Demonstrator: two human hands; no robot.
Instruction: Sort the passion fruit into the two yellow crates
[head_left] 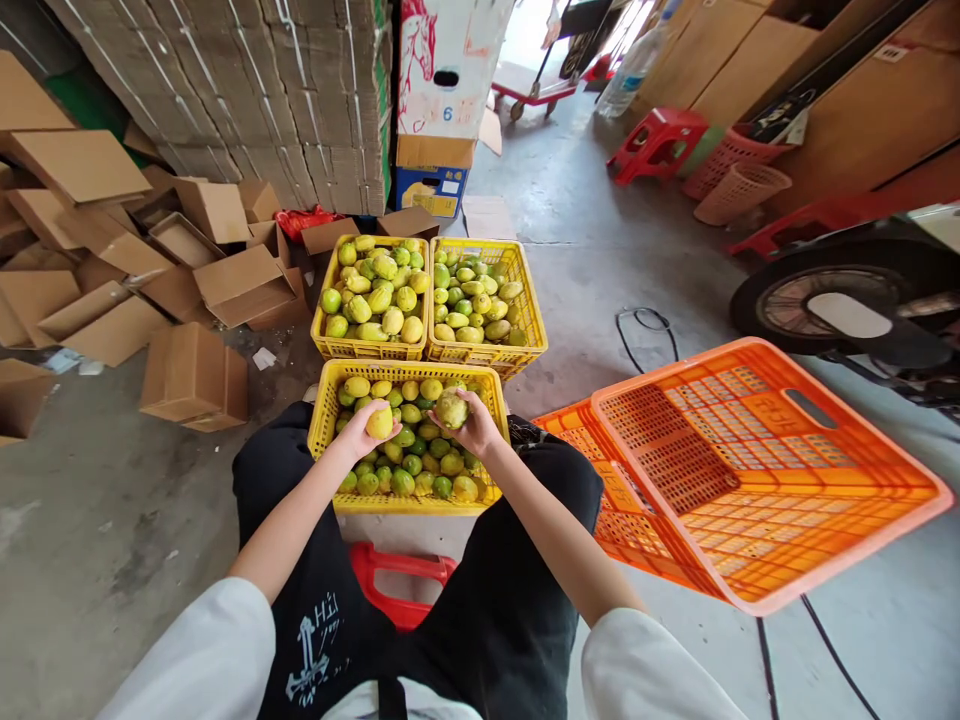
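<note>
My left hand (363, 431) is closed round a smooth yellow passion fruit (379, 422). In my right hand (475, 428) is a duller, greenish passion fruit (452, 409) with rough, mottled skin. Both hands are over the near yellow crate (409, 506), which stands between my knees. Green and yellow passion fruit (403, 482) fill much of it. Behind it stand two more yellow crates, the left one (371, 350) heaped with yellowish fruit and the right one (534, 310) holding a lower pile.
To my right, an orange crate (817, 590) lies tilted on another orange crate (570, 420). Small open cartons (247, 285) are piled at the left, before stacked flattened cardboard (277, 100). A motorbike wheel (750, 300), a black cable (630, 345) and a red stool (660, 140) are at the right.
</note>
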